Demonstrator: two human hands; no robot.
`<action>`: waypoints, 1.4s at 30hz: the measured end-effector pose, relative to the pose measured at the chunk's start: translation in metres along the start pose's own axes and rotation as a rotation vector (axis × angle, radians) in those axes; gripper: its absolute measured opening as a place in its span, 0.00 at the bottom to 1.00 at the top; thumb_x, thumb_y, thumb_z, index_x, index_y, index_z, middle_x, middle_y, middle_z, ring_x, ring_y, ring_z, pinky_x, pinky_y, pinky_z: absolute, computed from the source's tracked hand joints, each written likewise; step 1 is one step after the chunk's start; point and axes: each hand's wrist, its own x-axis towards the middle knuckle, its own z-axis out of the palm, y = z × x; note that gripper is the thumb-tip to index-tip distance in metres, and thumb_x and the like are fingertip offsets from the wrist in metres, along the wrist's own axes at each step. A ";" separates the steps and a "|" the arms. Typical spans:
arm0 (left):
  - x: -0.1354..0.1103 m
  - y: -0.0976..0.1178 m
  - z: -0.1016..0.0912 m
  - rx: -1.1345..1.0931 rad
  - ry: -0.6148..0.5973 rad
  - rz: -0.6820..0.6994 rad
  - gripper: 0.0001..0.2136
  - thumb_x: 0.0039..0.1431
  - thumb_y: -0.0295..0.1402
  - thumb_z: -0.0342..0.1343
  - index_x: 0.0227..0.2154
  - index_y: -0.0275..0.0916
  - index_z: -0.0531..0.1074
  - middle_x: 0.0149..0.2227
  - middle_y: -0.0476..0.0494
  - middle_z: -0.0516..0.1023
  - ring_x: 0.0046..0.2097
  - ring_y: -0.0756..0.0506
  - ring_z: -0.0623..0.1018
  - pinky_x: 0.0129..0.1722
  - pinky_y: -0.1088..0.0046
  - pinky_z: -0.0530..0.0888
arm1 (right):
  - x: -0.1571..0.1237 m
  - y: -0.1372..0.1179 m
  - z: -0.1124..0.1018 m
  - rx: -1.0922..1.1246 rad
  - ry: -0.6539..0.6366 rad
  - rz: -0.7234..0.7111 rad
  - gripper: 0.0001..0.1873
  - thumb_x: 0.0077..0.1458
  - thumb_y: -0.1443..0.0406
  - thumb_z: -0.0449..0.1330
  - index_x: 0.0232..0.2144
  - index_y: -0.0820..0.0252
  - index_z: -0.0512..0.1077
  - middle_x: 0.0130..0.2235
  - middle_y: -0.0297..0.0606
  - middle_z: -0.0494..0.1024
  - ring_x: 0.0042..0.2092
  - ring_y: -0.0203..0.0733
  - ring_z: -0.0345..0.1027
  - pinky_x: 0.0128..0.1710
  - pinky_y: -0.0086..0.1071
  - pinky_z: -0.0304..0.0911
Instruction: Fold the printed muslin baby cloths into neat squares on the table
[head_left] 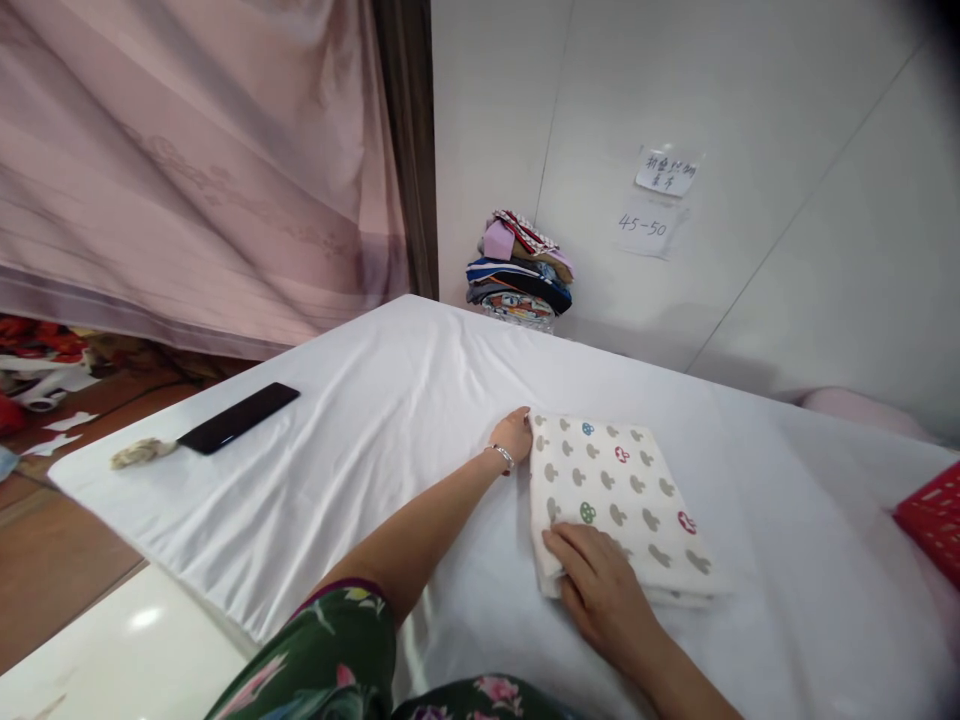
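A folded cream cloth (626, 495) with a mushroom print lies on the white-sheeted table (360, 440). My left hand (512, 433) reaches out to the cloth's far left corner and touches its edge, with the fingers curled against it. A bracelet sits on that wrist. My right hand (600, 590) rests flat on the near left corner of the cloth, fingers stretched out on top of it.
A black phone (238, 417) with a tassel charm (139, 453) lies near the table's left edge. A stack of folded clothes (520, 270) sits at the far side by the wall. A red item (934, 515) lies at the right edge. Pink curtain hangs at left.
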 end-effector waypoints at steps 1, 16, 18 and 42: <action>0.003 -0.001 0.000 0.021 -0.003 0.018 0.17 0.54 0.29 0.48 0.48 0.42 0.67 0.44 0.43 0.74 0.45 0.44 0.73 0.46 0.71 0.68 | 0.000 0.000 0.000 -0.002 0.009 -0.003 0.26 0.49 0.75 0.47 0.51 0.60 0.62 0.47 0.46 0.70 0.48 0.47 0.63 0.44 0.42 0.63; 0.038 -0.013 -0.010 0.201 -0.033 0.164 0.12 0.51 0.28 0.49 0.37 0.46 0.72 0.39 0.51 0.76 0.40 0.47 0.73 0.41 0.74 0.68 | 0.005 0.001 0.001 0.062 0.018 0.047 0.24 0.48 0.77 0.47 0.48 0.61 0.65 0.44 0.43 0.72 0.44 0.45 0.63 0.42 0.41 0.61; 0.038 -0.015 -0.009 0.196 -0.040 0.161 0.12 0.51 0.28 0.49 0.38 0.46 0.72 0.39 0.51 0.76 0.40 0.47 0.74 0.40 0.73 0.69 | 0.005 0.000 0.002 0.066 0.009 0.061 0.24 0.48 0.77 0.46 0.48 0.62 0.64 0.43 0.43 0.73 0.43 0.45 0.63 0.41 0.40 0.61; -0.088 0.033 0.020 0.317 -0.251 0.761 0.21 0.61 0.45 0.42 0.53 0.43 0.63 0.58 0.46 0.62 0.62 0.42 0.54 0.61 0.55 0.46 | -0.019 0.007 -0.063 0.276 -0.114 0.103 0.20 0.53 0.71 0.48 0.47 0.55 0.68 0.44 0.40 0.74 0.48 0.40 0.65 0.48 0.37 0.61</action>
